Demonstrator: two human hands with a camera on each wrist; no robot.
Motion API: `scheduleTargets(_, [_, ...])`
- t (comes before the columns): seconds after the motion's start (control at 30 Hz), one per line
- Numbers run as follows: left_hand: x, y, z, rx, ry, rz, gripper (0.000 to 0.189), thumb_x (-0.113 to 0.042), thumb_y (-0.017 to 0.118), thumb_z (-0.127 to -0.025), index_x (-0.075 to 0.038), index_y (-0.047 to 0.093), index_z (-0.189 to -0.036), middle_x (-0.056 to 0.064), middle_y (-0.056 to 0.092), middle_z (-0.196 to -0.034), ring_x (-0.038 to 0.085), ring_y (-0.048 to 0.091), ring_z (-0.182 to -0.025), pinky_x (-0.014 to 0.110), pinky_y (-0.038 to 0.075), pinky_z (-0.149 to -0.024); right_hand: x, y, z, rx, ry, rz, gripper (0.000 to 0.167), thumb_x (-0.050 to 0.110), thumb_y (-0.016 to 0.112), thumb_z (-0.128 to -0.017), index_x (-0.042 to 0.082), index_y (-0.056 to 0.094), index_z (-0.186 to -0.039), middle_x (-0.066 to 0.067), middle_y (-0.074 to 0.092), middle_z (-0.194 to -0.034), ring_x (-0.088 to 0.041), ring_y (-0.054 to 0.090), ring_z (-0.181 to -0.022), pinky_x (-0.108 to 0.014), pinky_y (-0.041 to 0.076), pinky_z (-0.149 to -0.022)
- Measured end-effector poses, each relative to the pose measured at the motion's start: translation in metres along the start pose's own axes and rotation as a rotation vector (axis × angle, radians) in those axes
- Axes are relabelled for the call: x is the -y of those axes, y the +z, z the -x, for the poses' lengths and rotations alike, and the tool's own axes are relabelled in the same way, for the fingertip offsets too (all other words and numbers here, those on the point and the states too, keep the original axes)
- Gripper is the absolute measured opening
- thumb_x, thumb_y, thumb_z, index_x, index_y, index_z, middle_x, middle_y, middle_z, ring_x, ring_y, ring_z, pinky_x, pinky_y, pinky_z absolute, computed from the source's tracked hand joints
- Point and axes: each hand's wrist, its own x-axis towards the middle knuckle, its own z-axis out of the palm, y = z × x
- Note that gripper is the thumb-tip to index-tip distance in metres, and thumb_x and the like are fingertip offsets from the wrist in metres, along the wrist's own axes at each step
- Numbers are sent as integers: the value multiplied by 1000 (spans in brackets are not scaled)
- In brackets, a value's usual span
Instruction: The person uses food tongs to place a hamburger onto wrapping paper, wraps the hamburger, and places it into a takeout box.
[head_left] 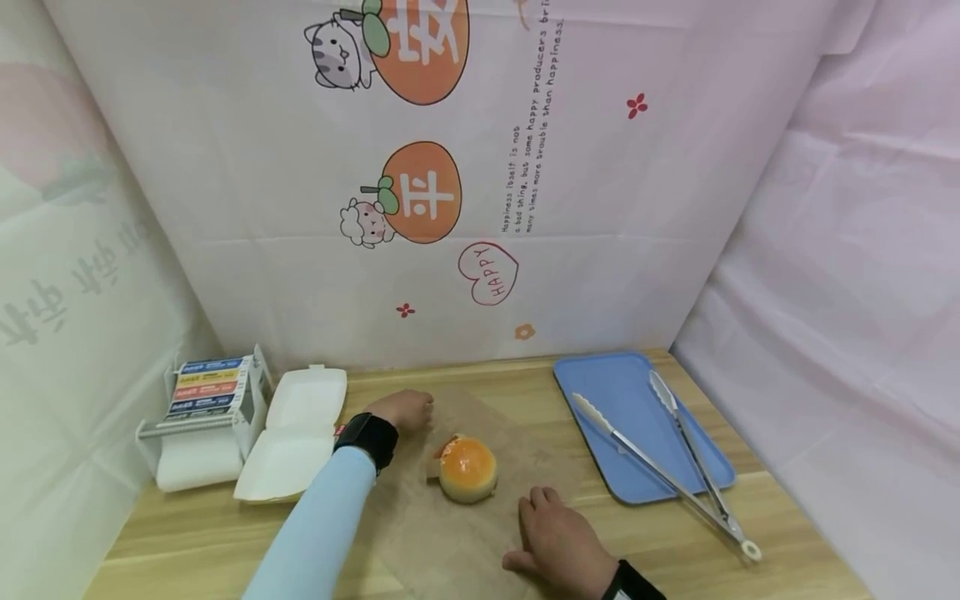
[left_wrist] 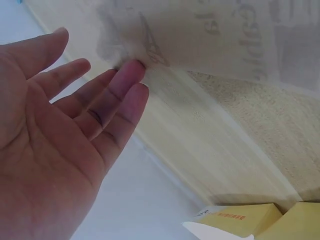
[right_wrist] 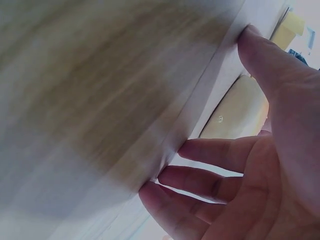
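Note:
A round, glossy hamburger [head_left: 468,471] sits near the middle of a sheet of brown paper [head_left: 442,542], some filling showing at its left side. At the paper's upper left edge is my left hand [head_left: 405,408]; in the left wrist view its fingers [left_wrist: 131,75] are loosely bent and touch the printed paper [left_wrist: 220,40], the thumb apart. My right hand [head_left: 562,533] rests at the paper's right edge, lower right of the hamburger. From the right wrist, its spread fingertips [right_wrist: 182,147] and thumb touch the paper's edge, without curling round it.
An open white takeout box [head_left: 285,450] stands left of my left forearm, beside a white rack [head_left: 198,458] of colourful boxes [head_left: 206,387]. Metal tongs [head_left: 701,492] lie across a blue tray [head_left: 626,392] at right. Printed cloth [head_left: 585,292] walls the table's back and sides.

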Motion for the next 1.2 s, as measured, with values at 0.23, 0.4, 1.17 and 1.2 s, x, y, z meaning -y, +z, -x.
scheduleTargets(0.23, [1,1,-16,-25,13,-35,26,-8,49,-105,4,62,-124,23,65,-123,34,61,-118,49,47,-105,0,1,-1,4,3,9,77,71,67,-82,2,64,-116,-8,56,-102,-21,54,-93,-35,56,-70])
scheduleTargets(0.4, [4,4,-26,-108,33,-69,21,-6,50,-104,4,64,-116,24,64,-115,40,59,-116,51,47,-103,1,4,-2,-5,3,12,77,70,68,-82,1,64,-117,-9,57,-104,-21,55,-95,-35,57,-71])
scheduleTargets(1.17, [-12,19,-53,-262,27,-93,28,-10,56,-103,0,62,-128,19,58,-136,37,48,-125,52,48,-102,5,2,-1,6,37,31,80,70,68,-82,0,63,-122,-16,59,-114,-29,59,-106,-39,58,-78])
scheduleTargets(1.2, [-13,19,-53,-270,32,-96,28,-9,56,-102,0,62,-128,20,59,-135,37,48,-125,52,48,-102,4,2,-1,10,38,31,80,70,68,-82,0,63,-122,-16,59,-114,-29,59,-105,-39,58,-77])
